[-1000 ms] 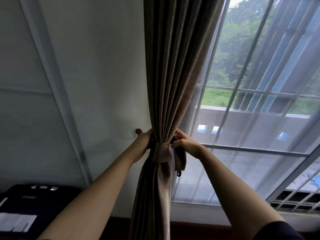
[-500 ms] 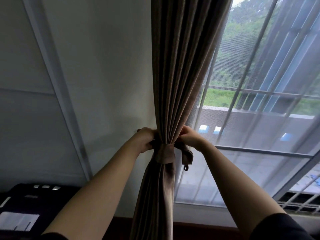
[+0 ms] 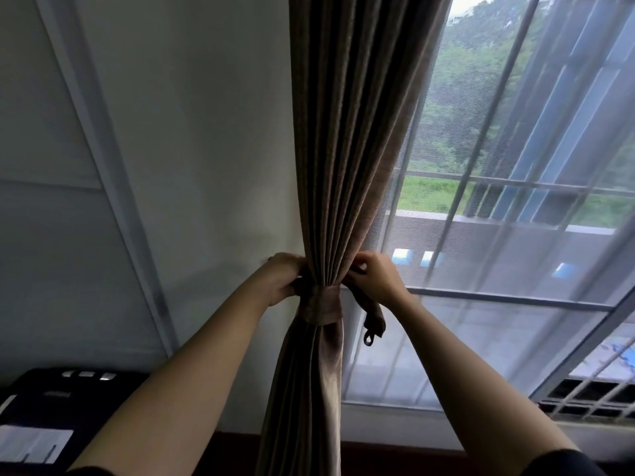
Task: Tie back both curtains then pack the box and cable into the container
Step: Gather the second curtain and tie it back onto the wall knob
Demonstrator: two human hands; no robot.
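A brown pleated curtain (image 3: 347, 139) hangs in the middle of the view, gathered at waist height by a matching fabric tieback band (image 3: 321, 304). My left hand (image 3: 283, 281) grips the band's left end against the curtain's wall side. My right hand (image 3: 376, 274) pinches the band's right end at the window side. That end's loose tail with a small dark ring (image 3: 369, 338) dangles below my right wrist. No box, cable or container is in view.
A white wall with a grey vertical strip (image 3: 113, 187) fills the left. A black device with buttons and a white label (image 3: 58, 403) stands at the lower left. A barred window behind a sheer screen (image 3: 515, 235) fills the right.
Both hands have stayed on the tieback around the curtain. The band's ringed tail has shifted a little and hangs further right below my right hand.
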